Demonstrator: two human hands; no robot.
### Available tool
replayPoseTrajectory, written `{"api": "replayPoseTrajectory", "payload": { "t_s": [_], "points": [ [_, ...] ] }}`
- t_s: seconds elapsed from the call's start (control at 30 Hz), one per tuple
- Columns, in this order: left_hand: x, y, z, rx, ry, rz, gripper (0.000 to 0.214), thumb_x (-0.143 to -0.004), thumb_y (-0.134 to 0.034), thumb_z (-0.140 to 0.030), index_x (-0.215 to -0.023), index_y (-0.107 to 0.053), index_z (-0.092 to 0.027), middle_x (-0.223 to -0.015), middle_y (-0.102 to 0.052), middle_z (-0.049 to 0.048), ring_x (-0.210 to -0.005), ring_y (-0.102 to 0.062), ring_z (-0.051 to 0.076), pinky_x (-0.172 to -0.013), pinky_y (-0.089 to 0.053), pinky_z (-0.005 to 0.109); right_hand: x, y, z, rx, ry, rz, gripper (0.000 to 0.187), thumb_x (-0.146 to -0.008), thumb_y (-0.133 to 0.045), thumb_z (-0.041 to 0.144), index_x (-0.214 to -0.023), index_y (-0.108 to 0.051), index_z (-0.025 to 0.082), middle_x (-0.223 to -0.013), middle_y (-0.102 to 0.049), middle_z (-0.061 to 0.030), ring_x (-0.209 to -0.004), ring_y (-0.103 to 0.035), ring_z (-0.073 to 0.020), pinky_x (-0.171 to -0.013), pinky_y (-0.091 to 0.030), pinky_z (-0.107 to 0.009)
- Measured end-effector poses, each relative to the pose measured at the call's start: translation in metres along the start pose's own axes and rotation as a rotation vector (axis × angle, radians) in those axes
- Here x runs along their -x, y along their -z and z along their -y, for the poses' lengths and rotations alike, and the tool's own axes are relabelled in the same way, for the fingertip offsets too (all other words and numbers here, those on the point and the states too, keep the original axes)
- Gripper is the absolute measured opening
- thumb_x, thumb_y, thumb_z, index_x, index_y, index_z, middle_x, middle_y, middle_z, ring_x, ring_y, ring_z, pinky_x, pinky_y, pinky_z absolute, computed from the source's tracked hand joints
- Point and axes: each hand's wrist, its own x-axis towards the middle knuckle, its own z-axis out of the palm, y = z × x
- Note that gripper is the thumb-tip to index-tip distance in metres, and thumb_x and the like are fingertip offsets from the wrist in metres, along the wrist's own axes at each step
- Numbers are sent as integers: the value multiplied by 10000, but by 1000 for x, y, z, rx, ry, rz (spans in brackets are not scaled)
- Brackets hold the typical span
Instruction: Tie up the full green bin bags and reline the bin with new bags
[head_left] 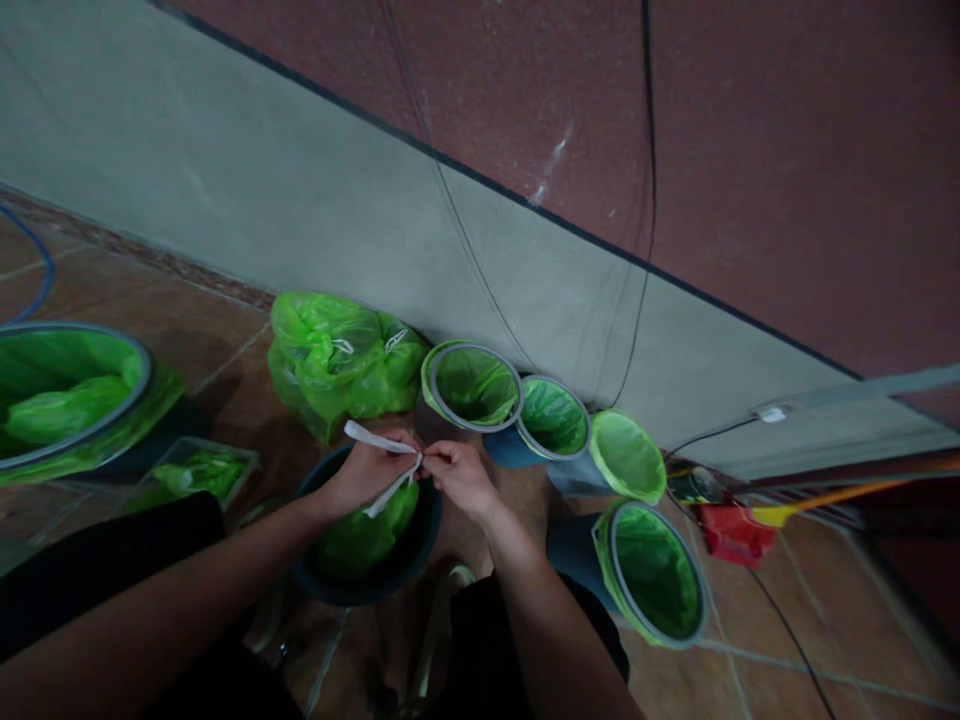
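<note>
My left hand (375, 470) and my right hand (459, 474) meet over a dark blue bin (345, 590), fingers pinched together on a white drawstring (382, 438). One flat end of the string sticks out to the left past my left hand, and another hangs down below it. The string runs to the gathered neck of a green trash bag (360, 545), which sits inside the bin. My fingers partly cover the spot where the string crosses, so I cannot tell whether it is knotted.
Tied green bags (322, 350) lean against the wall. To the right stand several green-lined bins, including one in front (656, 570). A large lined bin (75, 400) and a clear container (202, 472) are at left. A red dustpan (735, 535) and cables lie at right.
</note>
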Motion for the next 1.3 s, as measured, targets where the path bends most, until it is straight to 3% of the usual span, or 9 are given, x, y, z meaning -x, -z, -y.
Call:
{"api": "replayPoseTrajectory", "payload": {
  "t_s": [0.23,0.3,0.4,0.6,0.77,0.97,1.1,1.2,1.3],
  "points": [
    [-1,6,3,122,110,88,265,-702,-726,-414,-703,-647,-161,-577,-657,10,-540,-570,130,-530,-418,240,12,10,11,714,363,-80,158,-929,-531,204,-882,-682,208,-943,-698,-57,-876,-630,-176,-796,-444,-270],
    [-2,7,4,134,113,86,289,-692,-742,-434,-692,-644,-162,-571,-651,9,-548,-572,131,-544,-426,242,13,11,11,710,362,-73,183,-963,-497,209,-938,-679,214,-998,-702,-63,-913,-639,-177,-833,-452,-273],
    [-4,8,5,139,106,67,316,-681,-753,-462,-698,-642,-166,-576,-642,4,-564,-580,134,-570,-444,250,10,9,6,516,267,-47,222,-1002,-453,232,-993,-674,214,-969,-709,-41,-896,-650,-163,-830,-466,-268],
    [-4,8,6,174,80,50,320,-674,-769,-455,-700,-633,-166,-569,-631,2,-552,-559,130,-550,-439,249,0,0,-7,231,134,94,211,-989,-508,272,-889,-675,192,-799,-683,8,-699,-617,-117,-650,-443,-216],
    [-6,13,17,62,71,29,201,-678,-710,-364,-658,-657,-171,-588,-669,19,-591,-593,153,-589,-468,264,3,6,-6,452,176,29,174,-912,-584,202,-811,-725,206,-751,-690,9,-708,-590,-129,-651,-392,-228],
    [-11,24,50,-246,109,-101,95,-613,-623,-245,-544,-668,-198,-561,-665,17,-612,-589,175,-607,-443,272,5,4,-15,681,66,26,209,-874,-602,190,-775,-775,253,-776,-744,-20,-733,-633,-167,-669,-392,-268],
    [-16,28,59,-277,132,-59,138,-632,-610,-243,-509,-653,-199,-531,-637,30,-554,-564,169,-575,-414,280,5,3,-14,676,18,27,125,-858,-670,254,-940,-765,250,-906,-762,-45,-851,-681,-201,-739,-446,-291],
    [-14,24,54,-176,122,-38,147,-658,-632,-278,-544,-648,-187,-560,-647,39,-580,-585,172,-608,-443,287,8,0,-14,589,22,34,493,-751,-801,307,-1219,-669,228,-1069,-746,-71,-986,-691,-239,-831,-496,-328],
    [-8,12,48,-51,133,-40,141,-674,-639,-296,-595,-634,-180,-579,-630,20,-585,-563,157,-599,-443,277,10,-15,-21,518,18,73,808,-632,-886,302,-1365,-561,200,-1257,-693,-130,-1125,-671,-291,-897,-522,-368]
  ]
}}
